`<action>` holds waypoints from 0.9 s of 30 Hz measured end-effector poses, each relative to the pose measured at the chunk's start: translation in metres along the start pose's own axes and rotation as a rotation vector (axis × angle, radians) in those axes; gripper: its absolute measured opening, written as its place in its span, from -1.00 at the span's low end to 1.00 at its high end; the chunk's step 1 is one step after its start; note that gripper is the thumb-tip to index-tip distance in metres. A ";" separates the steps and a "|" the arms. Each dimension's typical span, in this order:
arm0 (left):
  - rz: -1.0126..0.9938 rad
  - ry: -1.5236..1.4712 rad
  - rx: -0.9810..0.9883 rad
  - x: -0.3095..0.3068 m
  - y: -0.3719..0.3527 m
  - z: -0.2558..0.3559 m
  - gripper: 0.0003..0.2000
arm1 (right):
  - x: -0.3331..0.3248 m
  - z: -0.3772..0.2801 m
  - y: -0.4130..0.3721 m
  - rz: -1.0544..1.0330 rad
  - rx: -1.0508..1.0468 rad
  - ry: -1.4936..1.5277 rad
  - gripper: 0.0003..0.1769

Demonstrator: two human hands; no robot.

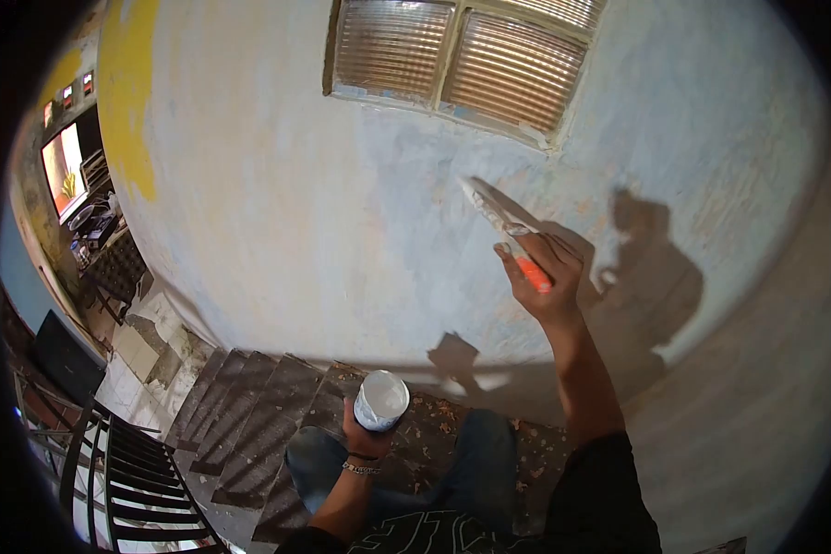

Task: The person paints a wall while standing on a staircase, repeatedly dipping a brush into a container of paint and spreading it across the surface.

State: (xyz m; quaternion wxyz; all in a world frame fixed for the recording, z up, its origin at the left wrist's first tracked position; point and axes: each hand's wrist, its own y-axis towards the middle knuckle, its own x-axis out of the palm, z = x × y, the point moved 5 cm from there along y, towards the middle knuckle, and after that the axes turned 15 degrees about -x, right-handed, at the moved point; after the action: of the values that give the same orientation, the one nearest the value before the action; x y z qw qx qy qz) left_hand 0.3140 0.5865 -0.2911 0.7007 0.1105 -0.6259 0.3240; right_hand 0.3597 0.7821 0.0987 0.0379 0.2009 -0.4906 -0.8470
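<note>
Paintbrush [483, 207] gripped in our right hand [545, 270], tip close to the pale wall [286, 185] below the window [462, 60], while our left hand [365, 436] holds a white tub [381, 401].

window [471, 65] above wall [295, 212], stairs [258, 415] below, railing [148, 480] lower left

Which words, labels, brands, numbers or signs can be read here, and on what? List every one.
None can be read with certainty.
Black shirt: large outlined letters, cut off at the picture's edge, too unclear to quote.
White tub: bluish print on its side, too small and blurred to read.
</note>
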 end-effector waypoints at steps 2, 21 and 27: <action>0.000 -0.007 0.000 -0.005 -0.005 0.000 -0.36 | 0.014 0.000 0.013 -0.079 -0.150 -0.091 -0.78; 0.028 -0.020 0.033 -0.010 -0.020 0.007 -0.39 | 0.068 -0.033 0.015 -0.288 -0.409 -0.246 -0.76; 0.033 -0.015 0.031 -0.013 -0.020 0.009 -0.36 | 0.107 -0.054 -0.074 -0.589 -0.439 -0.083 -0.73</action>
State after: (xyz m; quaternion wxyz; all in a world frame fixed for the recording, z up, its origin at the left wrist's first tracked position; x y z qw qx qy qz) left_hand 0.3187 0.5624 -0.2964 0.6889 0.1134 -0.6277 0.3442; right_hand 0.2919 0.7487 -0.0199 -0.1854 0.2860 -0.2195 -0.9142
